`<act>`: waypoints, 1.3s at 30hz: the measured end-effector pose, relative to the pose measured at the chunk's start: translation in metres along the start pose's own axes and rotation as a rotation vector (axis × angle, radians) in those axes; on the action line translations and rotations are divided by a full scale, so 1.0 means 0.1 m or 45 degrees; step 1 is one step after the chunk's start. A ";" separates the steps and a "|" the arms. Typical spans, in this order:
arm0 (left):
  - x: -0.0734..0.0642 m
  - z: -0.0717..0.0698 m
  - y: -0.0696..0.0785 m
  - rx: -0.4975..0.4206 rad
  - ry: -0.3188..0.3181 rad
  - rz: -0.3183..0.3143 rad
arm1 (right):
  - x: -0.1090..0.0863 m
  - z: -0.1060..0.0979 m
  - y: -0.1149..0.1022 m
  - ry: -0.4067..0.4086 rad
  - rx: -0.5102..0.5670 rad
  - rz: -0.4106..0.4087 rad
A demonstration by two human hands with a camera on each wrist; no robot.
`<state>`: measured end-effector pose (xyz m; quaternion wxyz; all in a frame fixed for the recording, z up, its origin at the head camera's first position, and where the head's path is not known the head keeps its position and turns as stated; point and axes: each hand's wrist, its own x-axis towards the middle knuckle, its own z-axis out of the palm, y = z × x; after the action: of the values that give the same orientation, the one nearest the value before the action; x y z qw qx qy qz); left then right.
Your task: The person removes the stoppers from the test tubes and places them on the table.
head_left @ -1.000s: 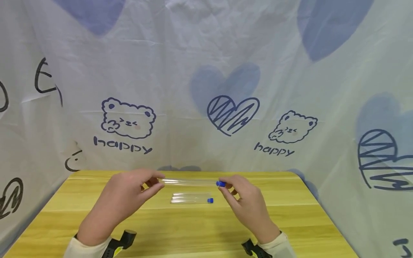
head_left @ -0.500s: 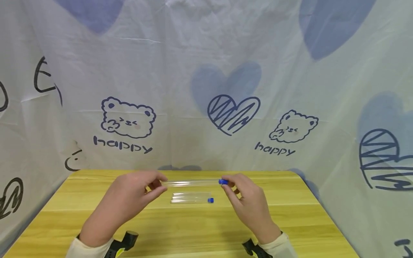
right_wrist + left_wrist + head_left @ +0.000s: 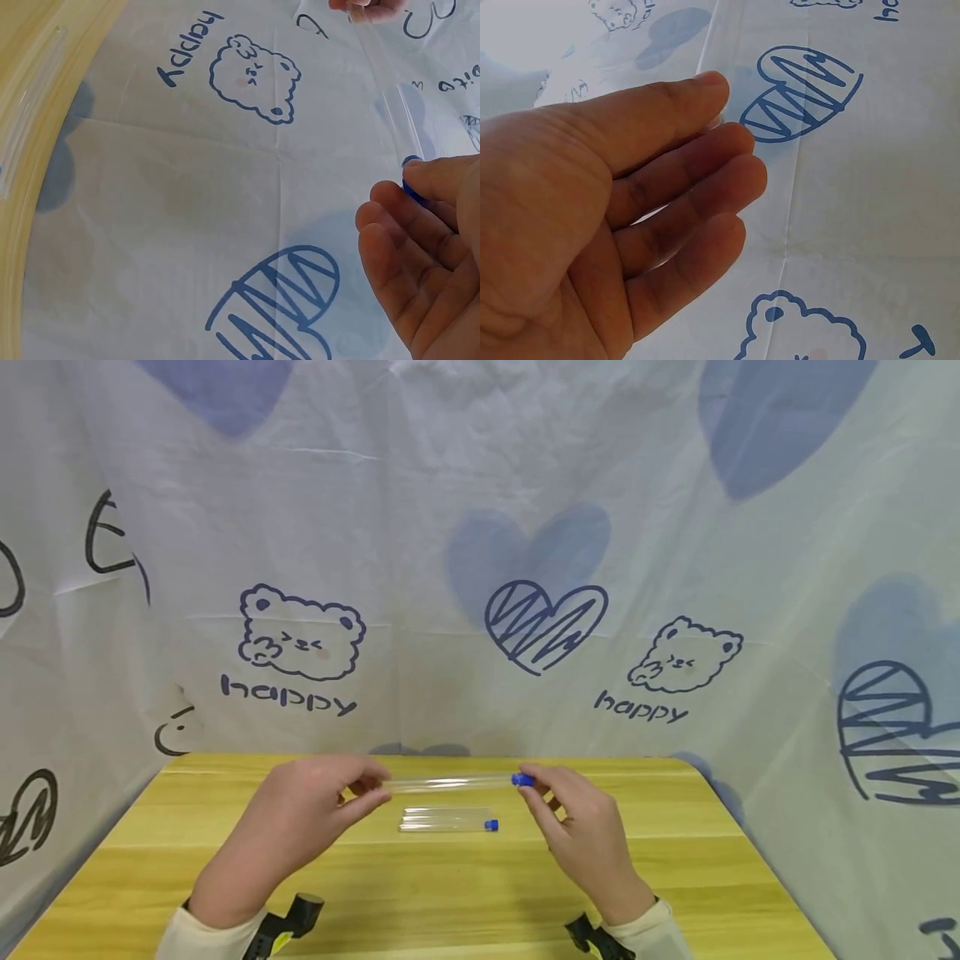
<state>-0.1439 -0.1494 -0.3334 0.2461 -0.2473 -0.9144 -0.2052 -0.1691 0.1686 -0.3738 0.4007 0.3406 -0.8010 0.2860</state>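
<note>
While pinched between hands (image 3: 300, 814): tube (image 3: 450, 783).

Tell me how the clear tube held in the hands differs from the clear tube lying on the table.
The held tube is lifted above the table, the left hand pinching its plain end and the right hand pinching its blue cap; the lying tube rests on the wood, untouched. The held tube looks longer than the lying tube. Both are clear, blue-capped, and lie level with caps to the right.
</note>
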 end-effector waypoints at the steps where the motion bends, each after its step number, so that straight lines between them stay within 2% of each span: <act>1: 0.00 0.00 0.00 -0.002 -0.012 -0.006 | 0.00 0.00 0.00 0.000 0.003 0.004; 11: 0.00 -0.03 -0.01 -0.069 -0.068 -0.041 | -0.01 0.01 -0.01 -0.021 0.012 0.068; 19: 0.02 -0.01 -0.02 -0.079 -0.094 0.004 | -0.02 0.02 -0.01 0.011 0.024 0.078; 26: 0.00 0.01 -0.01 -0.058 -0.049 0.010 | -0.02 0.02 -0.01 0.016 0.007 0.064; 33: 0.00 0.01 -0.01 -0.021 -0.008 0.062 | -0.02 0.03 -0.02 0.003 0.013 0.086; 39: 0.00 0.01 0.00 -0.013 0.011 0.077 | -0.02 0.02 -0.01 0.003 0.003 0.048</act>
<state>-0.1444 -0.1484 -0.3341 0.2547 -0.2752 -0.9044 -0.2035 -0.1688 0.1669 -0.3762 0.3957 0.3255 -0.8066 0.2947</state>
